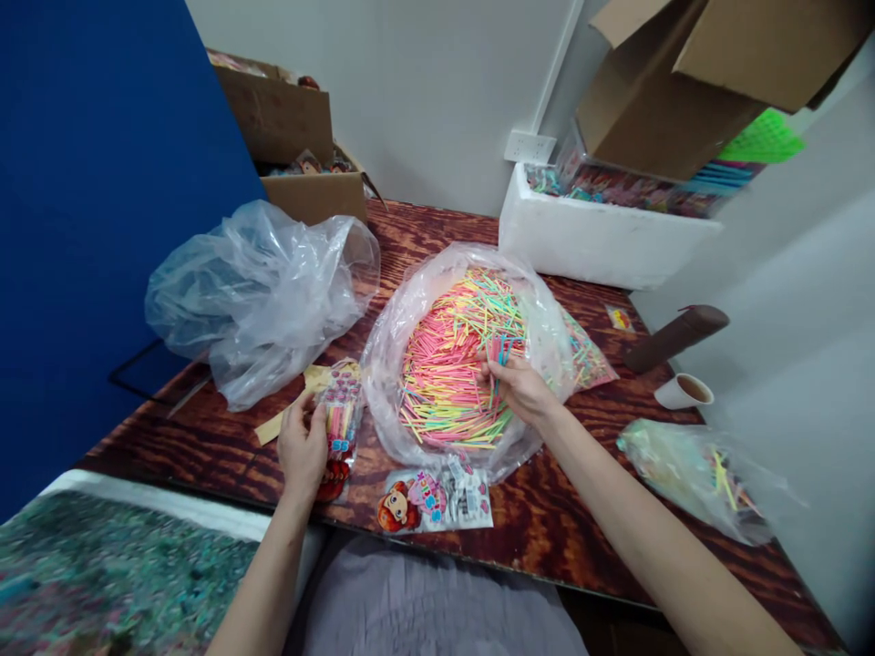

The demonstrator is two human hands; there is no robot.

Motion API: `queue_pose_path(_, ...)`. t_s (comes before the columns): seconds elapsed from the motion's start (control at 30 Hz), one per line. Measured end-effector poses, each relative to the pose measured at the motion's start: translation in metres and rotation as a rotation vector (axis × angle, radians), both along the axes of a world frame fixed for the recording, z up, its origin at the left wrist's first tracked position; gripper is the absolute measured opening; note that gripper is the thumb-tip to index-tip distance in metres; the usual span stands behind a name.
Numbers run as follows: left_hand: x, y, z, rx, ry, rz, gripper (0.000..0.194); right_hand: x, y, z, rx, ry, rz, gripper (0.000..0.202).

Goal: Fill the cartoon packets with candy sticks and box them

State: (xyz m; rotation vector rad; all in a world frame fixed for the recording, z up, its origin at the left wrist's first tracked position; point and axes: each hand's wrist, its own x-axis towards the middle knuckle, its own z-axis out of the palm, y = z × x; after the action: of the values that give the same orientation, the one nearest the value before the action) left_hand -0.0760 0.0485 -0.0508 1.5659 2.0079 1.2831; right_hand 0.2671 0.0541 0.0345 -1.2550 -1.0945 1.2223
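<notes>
A large clear bag (553, 364) stands open on the wooden table, filled with thin pink, yellow, green and blue sticks (444, 364). Over the sticks, my right hand (516, 383) is closed round a small bunch of blue and pink sticks (498, 353). My left hand (303, 437) rests at the left edge of a printed packet (342, 410) that shows sticks inside; its fingers are curled and touch the packet's side. Another printed packet (437, 499), with a cartoon head on it, lies flat at the table's front edge.
Crumpled clear plastic (273, 292) lies at the left, before cardboard boxes (314, 196). A white foam box (574, 237) is at the back right. Along the right stand a brown bottle (674, 339) and a paper cup (684, 392), near a plastic bag of sticks (704, 474).
</notes>
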Motion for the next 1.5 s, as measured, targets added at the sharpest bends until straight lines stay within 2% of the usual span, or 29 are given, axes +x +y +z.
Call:
queue_pose_path(0.1, 0.011, -0.008, 0.019, 0.091, 0.168, -0.003, 0.042, -0.008, -0.016, -0.007, -0.086, 0.221, 0.061, 0.033)
queue_pose_path(0.17, 0.025, -0.015, 0.030, 0.160, 0.213, -0.028, 0.042, -0.012, -0.024, -0.016, -0.053, 0.153, 0.043, 0.030)
queue_pose_path(0.23, 0.043, -0.021, 0.038, 0.189, 0.206, -0.107, 0.041, -0.013, -0.025, -0.024, 0.010, -0.032, 0.011, 0.023)
queue_pose_path(0.3, 0.059, -0.027, 0.042, 0.185, 0.187, -0.194, 0.038, -0.010, -0.023, -0.028, 0.072, -0.307, -0.003, 0.014)
queue_pose_path(0.43, 0.078, -0.033, 0.042, 0.157, 0.166, -0.278, 0.033, -0.003, -0.017, -0.028, 0.133, -0.871, 0.086, 0.013)
queue_pose_path(0.53, 0.082, -0.036, 0.041, 0.145, 0.172, -0.301, 0.035, -0.002, -0.017, -0.027, 0.117, -1.001, 0.114, 0.014)
queue_pose_path(0.7, 0.083, -0.042, 0.041, 0.113, 0.188, -0.335, 0.036, -0.002, -0.016, -0.028, 0.102, -0.956, 0.066, 0.012)
queue_pose_path(0.83, 0.087, -0.046, 0.043, 0.092, 0.171, -0.380, 0.034, -0.002, -0.015, -0.023, 0.097, -0.873, 0.006, 0.016)
queue_pose_path(0.93, 0.093, -0.049, 0.048, 0.094, 0.154, -0.404, 0.033, -0.010, -0.028, -0.019, 0.202, -0.682, -0.169, 0.015)
queue_pose_path(1.03, 0.103, -0.059, 0.056, 0.110, 0.116, -0.459, 0.034, -0.029, -0.055, -0.022, 0.339, -0.550, -0.340, 0.015)
queue_pose_path(1.13, 0.115, -0.077, 0.064, 0.153, 0.040, -0.542, 0.045, -0.056, -0.086, -0.035, 0.342, -0.421, -0.274, 0.016)
queue_pose_path(1.23, 0.126, -0.094, 0.067, 0.299, 0.037, -0.618, 0.063, -0.079, -0.109, -0.052, 0.291, -0.320, -0.147, 0.020)
queue_pose_path(1.33, 0.134, -0.100, 0.058, 0.389, 0.140, -0.711, 0.072, -0.092, -0.122, -0.070, 0.296, -0.313, -0.084, 0.027)
queue_pose_path(1.43, 0.137, -0.094, 0.044, 0.309, 0.276, -0.844, 0.061, -0.098, -0.128, -0.085, 0.305, -0.335, -0.103, 0.032)
queue_pose_path(1.5, 0.136, -0.091, 0.039, 0.262, 0.307, -0.883, 0.056, -0.098, -0.129, -0.089, 0.319, -0.361, -0.103, 0.033)
